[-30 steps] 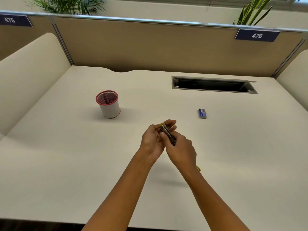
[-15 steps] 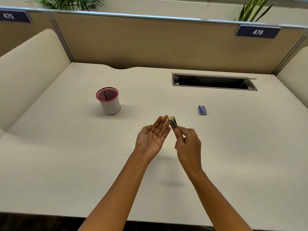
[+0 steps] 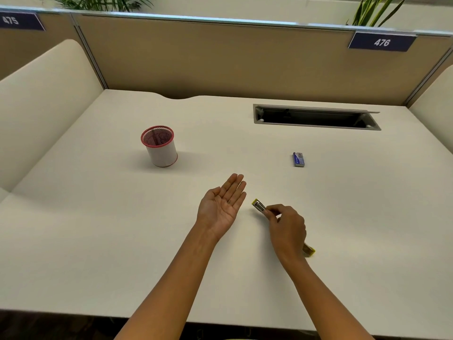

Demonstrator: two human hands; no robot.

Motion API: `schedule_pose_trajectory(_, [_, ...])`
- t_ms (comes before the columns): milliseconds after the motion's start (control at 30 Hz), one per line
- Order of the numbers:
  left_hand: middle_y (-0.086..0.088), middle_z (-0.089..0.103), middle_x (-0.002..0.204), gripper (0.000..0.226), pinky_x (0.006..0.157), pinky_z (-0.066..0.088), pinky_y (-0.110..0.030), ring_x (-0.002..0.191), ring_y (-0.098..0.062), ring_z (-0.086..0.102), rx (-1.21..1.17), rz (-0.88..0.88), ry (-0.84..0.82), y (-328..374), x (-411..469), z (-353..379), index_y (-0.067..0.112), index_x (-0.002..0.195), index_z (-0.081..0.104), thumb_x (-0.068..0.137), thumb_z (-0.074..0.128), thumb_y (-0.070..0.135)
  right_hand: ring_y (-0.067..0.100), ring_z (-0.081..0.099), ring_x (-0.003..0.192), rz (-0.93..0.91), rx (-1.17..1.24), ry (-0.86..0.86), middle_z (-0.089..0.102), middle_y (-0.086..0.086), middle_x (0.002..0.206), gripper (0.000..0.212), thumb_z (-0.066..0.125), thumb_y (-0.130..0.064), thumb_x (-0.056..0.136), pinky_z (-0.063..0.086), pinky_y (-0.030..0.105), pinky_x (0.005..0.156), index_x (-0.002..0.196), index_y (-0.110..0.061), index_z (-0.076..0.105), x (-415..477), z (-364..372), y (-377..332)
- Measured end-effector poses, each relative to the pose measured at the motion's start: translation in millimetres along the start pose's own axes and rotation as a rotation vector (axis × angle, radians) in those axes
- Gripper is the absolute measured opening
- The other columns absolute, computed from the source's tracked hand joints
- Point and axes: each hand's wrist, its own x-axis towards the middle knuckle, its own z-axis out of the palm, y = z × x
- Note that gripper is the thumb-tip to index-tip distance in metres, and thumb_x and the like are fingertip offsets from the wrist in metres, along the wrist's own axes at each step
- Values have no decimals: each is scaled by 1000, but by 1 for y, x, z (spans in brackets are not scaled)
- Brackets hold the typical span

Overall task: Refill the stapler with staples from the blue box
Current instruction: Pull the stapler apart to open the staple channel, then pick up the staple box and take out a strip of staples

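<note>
Both bare forearms reach forward from the lower edge of the view, roughly side by side. The left hand (image 3: 221,204) lies flat and palm up, fingers straight and together, thumb out to the side. The right hand (image 3: 286,227) is turned knuckles up, its fingers curled in a pinch with the thumb.

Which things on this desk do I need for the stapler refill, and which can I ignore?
Needed:
- stapler, yellow and metal, gripped in the right hand
- blue box of staples, lying on the desk beyond the right hand
- left hand, open, palm up, with a tiny dark bit on it

Ignore:
- red mesh cup
- cable slot
- number plate 476
</note>
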Motion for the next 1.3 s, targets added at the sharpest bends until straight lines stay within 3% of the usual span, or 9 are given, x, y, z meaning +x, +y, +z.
schedule_pose_trajectory(267, [-18, 50, 141, 44, 114, 31, -40, 132, -29, 46, -26, -4, 30, -2, 3, -4, -4, 124, 54, 97, 25, 15, 23, 62, 83, -65, -2, 4, 73, 5, 88, 10, 68, -15, 89, 39, 27, 66, 94, -14, 76, 2, 9, 13])
schedule_pose_trajectory(467, [-18, 50, 141, 44, 114, 31, -41, 132, -30, 45, -34, -14, 31, -4, 8, -5, -5, 122, 55, 97, 25, 14, 29, 64, 87, -88, 111, 26, 73, 9, 90, 15, 60, -5, 92, 47, 36, 74, 97, -8, 74, 5, 8, 13])
schedule_pose_trajectory(700, [-15, 53, 139, 45, 111, 34, -38, 128, -27, 49, 35, -23, 15, -6, 12, -6, 0, 128, 53, 97, 26, 18, 18, 69, 92, -451, 276, 71, 73, 5, 102, 33, 66, 9, 84, 52, 24, 84, 112, -8, 69, -2, 2, -31])
schedule_pose_trajectory(800, [-15, 53, 138, 45, 84, 44, -26, 117, -22, 50, 29, -37, 7, -7, 13, -3, 0, 128, 54, 98, 27, 20, 16, 69, 83, -567, 265, 40, 74, 6, 94, 40, 71, 10, 79, 47, 10, 79, 114, -9, 68, -6, 4, -49])
schedule_pose_trajectory(867, [-15, 53, 138, 46, 64, 44, -18, 120, -21, 45, 4, -45, 5, -7, 13, -2, 0, 128, 53, 100, 25, 24, 14, 67, 78, -587, 223, 14, 73, 4, 87, 43, 70, 10, 79, 44, 7, 75, 116, -11, 68, -9, 8, -57])
schedule_pose_trajectory(967, [-15, 54, 136, 48, 50, 47, -15, 119, -22, 50, 28, -26, 31, -3, 15, -1, 1, 125, 56, 101, 24, 29, 15, 65, 78, -585, 154, -31, 71, 4, 83, 44, 70, 8, 80, 41, 8, 72, 119, -12, 67, -10, 14, -62])
schedule_pose_trajectory(1100, [-13, 57, 106, 47, 45, 49, -19, 68, -16, 66, 39, -10, 80, 0, 16, -8, 3, 113, 64, 102, 27, 30, 17, 65, 79, -576, 109, -95, 68, 7, 82, 49, 69, 6, 81, 40, 5, 71, 125, -13, 62, -9, 20, -65])
schedule_pose_trajectory(1200, [-10, 61, 107, 45, 54, 54, -17, 64, -17, 69, 43, 17, 117, 3, 17, -12, 4, 120, 59, 102, 27, 31, 13, 62, 83, -515, 200, -209, 68, -1, 85, 56, 66, 7, 83, 38, -1, 72, 131, -20, 55, -7, 25, -68])
schedule_pose_trajectory(1300, [-11, 56, 132, 47, 87, 51, -25, 83, -21, 69, 74, 59, 138, 8, 18, -14, 3, 125, 55, 103, 26, 32, 3, 64, 77, -393, 354, -278, 68, -9, 78, 57, 66, 9, 81, 43, 3, 71, 126, -23, 52, -3, 29, -73])
